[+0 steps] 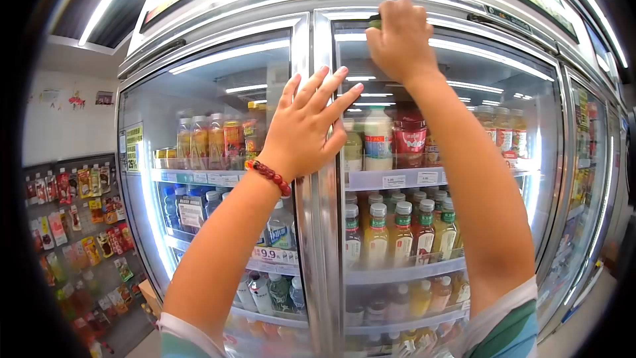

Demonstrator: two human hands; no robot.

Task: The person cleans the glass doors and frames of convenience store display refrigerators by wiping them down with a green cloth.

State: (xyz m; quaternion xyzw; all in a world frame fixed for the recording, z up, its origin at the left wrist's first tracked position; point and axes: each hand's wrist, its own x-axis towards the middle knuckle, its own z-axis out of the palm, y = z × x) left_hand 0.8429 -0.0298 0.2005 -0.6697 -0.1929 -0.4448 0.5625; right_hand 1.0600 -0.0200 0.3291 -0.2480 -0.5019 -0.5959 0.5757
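Two glass doors of a drinks cooler fill the view, with a metal door frame (323, 225) between them. My left hand (306, 119), with a red bead bracelet (270, 178) at the wrist, has its fingers spread in front of the frame's upper part; whether it touches is unclear. Raised higher, my right hand (401, 36) is closed at the top edge of the right door, with a small bit of something dark green (375, 23) beside its fingers. The fingers hide most of what it holds.
Behind the glass stand several rows of bottles (402, 233) on shelves with price tags (427, 178). A rack of packaged snacks (83, 245) hangs at the left wall. Another cooler door (586, 152) continues on the right.
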